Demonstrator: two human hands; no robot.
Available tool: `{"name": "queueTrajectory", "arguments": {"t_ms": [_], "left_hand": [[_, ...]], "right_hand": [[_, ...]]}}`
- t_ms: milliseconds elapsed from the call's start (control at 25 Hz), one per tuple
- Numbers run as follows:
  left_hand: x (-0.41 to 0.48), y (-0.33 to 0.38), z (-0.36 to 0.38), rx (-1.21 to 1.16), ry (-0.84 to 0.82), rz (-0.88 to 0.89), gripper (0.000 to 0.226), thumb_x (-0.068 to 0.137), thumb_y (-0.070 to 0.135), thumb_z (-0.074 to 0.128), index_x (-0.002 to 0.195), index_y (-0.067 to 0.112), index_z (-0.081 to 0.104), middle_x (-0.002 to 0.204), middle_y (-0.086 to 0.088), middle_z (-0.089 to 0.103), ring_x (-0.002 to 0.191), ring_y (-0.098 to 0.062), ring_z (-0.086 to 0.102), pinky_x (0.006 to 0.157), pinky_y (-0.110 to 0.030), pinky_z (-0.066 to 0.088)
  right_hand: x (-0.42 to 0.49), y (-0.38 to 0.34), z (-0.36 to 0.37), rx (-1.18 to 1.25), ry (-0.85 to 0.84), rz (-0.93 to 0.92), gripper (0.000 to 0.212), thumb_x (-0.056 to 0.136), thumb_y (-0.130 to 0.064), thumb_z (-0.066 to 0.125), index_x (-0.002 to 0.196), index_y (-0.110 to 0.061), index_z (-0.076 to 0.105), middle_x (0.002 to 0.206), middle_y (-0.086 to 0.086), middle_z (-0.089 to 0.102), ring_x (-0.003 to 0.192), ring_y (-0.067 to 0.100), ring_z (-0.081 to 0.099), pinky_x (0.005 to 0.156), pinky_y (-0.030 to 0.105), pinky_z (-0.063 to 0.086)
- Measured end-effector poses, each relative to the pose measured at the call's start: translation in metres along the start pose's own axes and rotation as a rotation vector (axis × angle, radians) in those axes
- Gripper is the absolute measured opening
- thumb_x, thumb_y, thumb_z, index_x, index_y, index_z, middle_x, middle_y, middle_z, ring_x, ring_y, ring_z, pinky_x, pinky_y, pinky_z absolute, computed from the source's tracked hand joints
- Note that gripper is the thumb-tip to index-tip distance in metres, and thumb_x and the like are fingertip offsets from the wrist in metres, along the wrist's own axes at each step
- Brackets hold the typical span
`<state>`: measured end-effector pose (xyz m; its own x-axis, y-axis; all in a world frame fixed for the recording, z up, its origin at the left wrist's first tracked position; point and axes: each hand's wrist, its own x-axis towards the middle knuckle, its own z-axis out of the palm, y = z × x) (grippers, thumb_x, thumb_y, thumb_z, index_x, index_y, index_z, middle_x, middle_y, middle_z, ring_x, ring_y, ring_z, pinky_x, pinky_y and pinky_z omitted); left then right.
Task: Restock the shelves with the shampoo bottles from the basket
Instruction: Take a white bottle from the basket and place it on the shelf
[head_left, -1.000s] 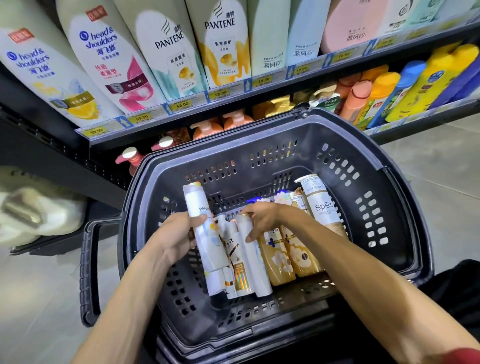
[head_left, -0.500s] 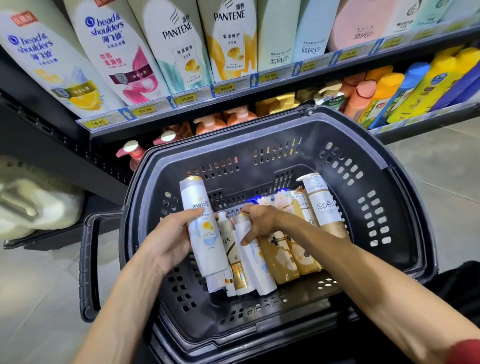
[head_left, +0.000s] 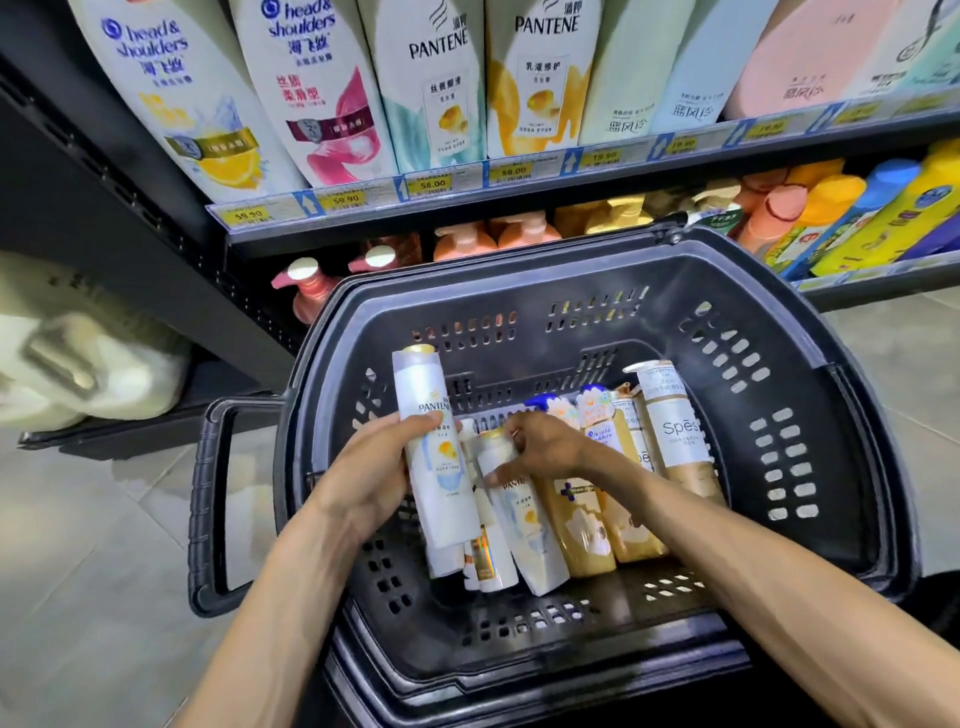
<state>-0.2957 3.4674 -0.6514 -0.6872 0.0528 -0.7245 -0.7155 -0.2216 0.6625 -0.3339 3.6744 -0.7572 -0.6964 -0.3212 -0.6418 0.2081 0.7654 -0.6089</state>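
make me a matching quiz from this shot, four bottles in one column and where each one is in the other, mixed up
Column one:
1. raised Pantene bottle
2. lying Pantene bottle
3. Spes bottle
4. pink pump bottle

Column two:
a. right end of the row in the basket
b. gripped by the left hand
c. on the lower shelf
d. gripped near its cap by the right hand

Pairs: 1-b, 2-d, 3-a, 4-c

Shop: shelf (head_left: 467, 212) w/ price tags (head_left: 432, 183), shopping basket (head_left: 519, 270).
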Motion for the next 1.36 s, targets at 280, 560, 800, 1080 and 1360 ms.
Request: {"name": "queueTrajectory", "arguments": {"t_ms": [280,560,800,1080,1360], "left_hand": [[-0.024,0.012,0.013,-0.059,-0.036,-0.123,0.026,0.096,0.01,0.06,0.117,-0.004,0.066,0.105,-0.02,0.074,0.089,-0.029,0.072,0.086,-0.043,0.06],[-0.123,0.089,0.034,-0.098,-0.065,-0.183,0.049,0.086,0.02,0.067,0.129,-0.004,0.062,0.123,-0.022,0.069,0.113,-0.034,0.066,0.099,-0.046,0.055],[-0.232,0.178,0.05,-0.084,0.001,-0.17,0.041,0.097,0.019,0.061,0.132,0.0,0.06,0.121,-0.017,0.069,0.094,-0.026,0.07,0.08,-0.035,0.061],[-0.361,0.283,0.065,-0.047,-0.012,-0.021,0.017,0.098,0.018,0.06,0.09,0.005,0.067,0.066,-0.004,0.073,0.045,-0.012,0.064,0.038,-0.015,0.045],[-0.438,0.368,0.068,-0.064,-0.048,0.217,0.02,0.093,0.019,0.067,0.102,0.003,0.075,0.099,-0.017,0.074,0.078,-0.024,0.07,0.076,-0.035,0.058]], "right_hand": [[-0.04,-0.011,-0.016,0.216,0.123,-0.046,0.066,0.068,-0.039,0.088,0.121,-0.013,0.057,0.115,0.007,0.066,0.102,0.026,0.064,0.091,0.048,0.054],[-0.132,-0.097,-0.103,0.471,0.229,-0.071,0.046,0.073,-0.02,0.087,0.111,-0.01,0.063,0.1,0.007,0.076,0.094,0.025,0.073,0.087,0.048,0.058],[-0.243,-0.19,-0.173,0.594,0.107,-0.113,0.018,0.086,-0.002,0.074,0.101,-0.004,0.063,0.085,-0.006,0.074,0.074,-0.001,0.071,0.062,0.015,0.053],[-0.361,-0.322,-0.238,0.758,0.224,-0.084,0.036,0.075,0.014,0.075,0.106,-0.002,0.066,0.073,-0.008,0.073,0.065,0.003,0.068,0.06,0.018,0.053],[-0.446,-0.432,-0.305,0.604,0.297,-0.301,0.025,0.082,-0.008,0.079,0.105,-0.003,0.072,0.09,0.002,0.078,0.081,0.014,0.07,0.074,0.036,0.059]]}}
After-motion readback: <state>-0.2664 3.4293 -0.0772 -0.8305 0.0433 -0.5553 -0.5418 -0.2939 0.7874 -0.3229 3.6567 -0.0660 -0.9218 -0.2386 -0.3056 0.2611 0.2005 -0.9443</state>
